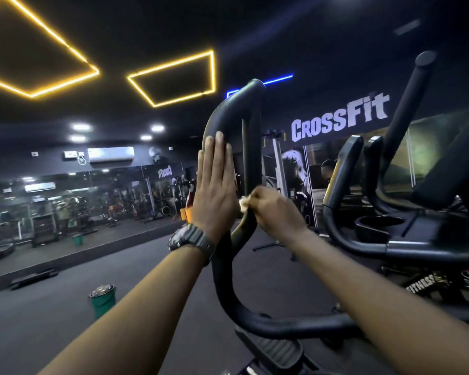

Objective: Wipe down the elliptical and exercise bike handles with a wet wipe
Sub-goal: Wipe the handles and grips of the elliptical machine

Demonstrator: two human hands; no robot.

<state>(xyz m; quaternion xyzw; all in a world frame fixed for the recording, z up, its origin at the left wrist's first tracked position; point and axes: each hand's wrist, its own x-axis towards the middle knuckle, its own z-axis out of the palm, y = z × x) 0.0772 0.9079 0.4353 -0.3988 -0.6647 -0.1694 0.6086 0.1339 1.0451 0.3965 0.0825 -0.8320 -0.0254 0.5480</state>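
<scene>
A black looped handle (251,104) of the elliptical rises in the middle of the head view. My left hand (214,185), a watch on its wrist, lies flat with straight fingers against the loop's left bar. My right hand (275,212) grips a small white wet wipe (243,204) against the lower part of the same loop, where the two bars meet. Most of the wipe is hidden by my fingers. A second tall handle (406,104) stands at the right.
The machine's console with a cup holder (377,226) sits at the right, a foot pedal (274,347) below. A green bin (102,299) stands on the dark floor at the left. A mirrored wall (79,201) with gym equipment runs along the far left.
</scene>
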